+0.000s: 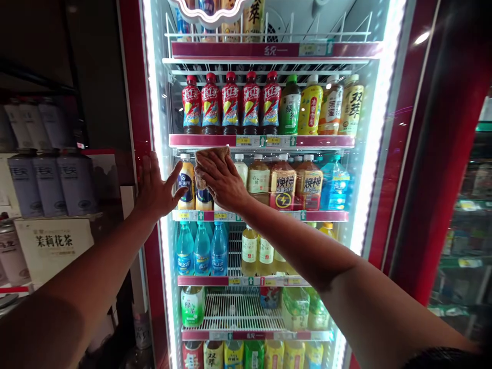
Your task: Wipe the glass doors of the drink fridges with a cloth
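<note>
A tall drinks fridge with a glass door (307,143) and bright side lights fills the middle of the view. Against the glass, level with the middle shelf, my right hand (221,177) presses a brown cloth (211,152) flat under its fingers. The cloth's upper edge shows above the fingertips. My left hand (157,187) has its fingers spread and rests at the door's left red frame (132,102), beside the light strip. Behind the glass, between the two hands, stands a bottle with a dark blue label (186,184).
Inside the fridge, red-capped bottles (230,105), blue bottles (202,251) and other drinks stand on several shelves. To the left are purple-grey bottles (75,182) above a cream carton (54,246). Another glass-fronted shelf unit (461,261) stands on the right.
</note>
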The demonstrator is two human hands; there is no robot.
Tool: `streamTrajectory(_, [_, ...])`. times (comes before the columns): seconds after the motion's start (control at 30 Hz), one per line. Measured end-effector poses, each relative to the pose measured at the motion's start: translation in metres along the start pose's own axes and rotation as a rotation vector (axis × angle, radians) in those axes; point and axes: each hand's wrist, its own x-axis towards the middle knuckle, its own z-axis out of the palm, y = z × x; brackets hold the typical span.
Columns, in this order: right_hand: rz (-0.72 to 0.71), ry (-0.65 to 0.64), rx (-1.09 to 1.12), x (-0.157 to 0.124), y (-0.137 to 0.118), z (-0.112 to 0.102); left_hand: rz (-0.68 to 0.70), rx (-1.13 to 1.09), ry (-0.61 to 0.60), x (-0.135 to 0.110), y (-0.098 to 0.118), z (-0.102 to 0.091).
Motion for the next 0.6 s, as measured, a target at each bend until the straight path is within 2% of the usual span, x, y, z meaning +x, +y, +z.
streamTrajectory(0.1, [-0.051, -0.018, 0.009, -0.005, 0.008, -0.006, -0.006, 0.016, -0.008, -0.001, 0.001, -0.002])
streamTrajectory(0.3, [0.062, 0.029, -0.007, -0.013, 0.018, -0.012, -0.007, 0.011, 0.009, -0.003, 0.003, -0.003])
streamTrajectory(0.5, [-0.016, -0.053, -0.008, -0.033, 0.026, -0.021, 0.002, -0.016, 0.030, -0.006, 0.003, -0.002])
streamTrajectory(0.6, [0.021, -0.029, -0.007, -0.035, 0.035, -0.027, 0.023, 0.003, 0.038, -0.006, 0.003, -0.002])
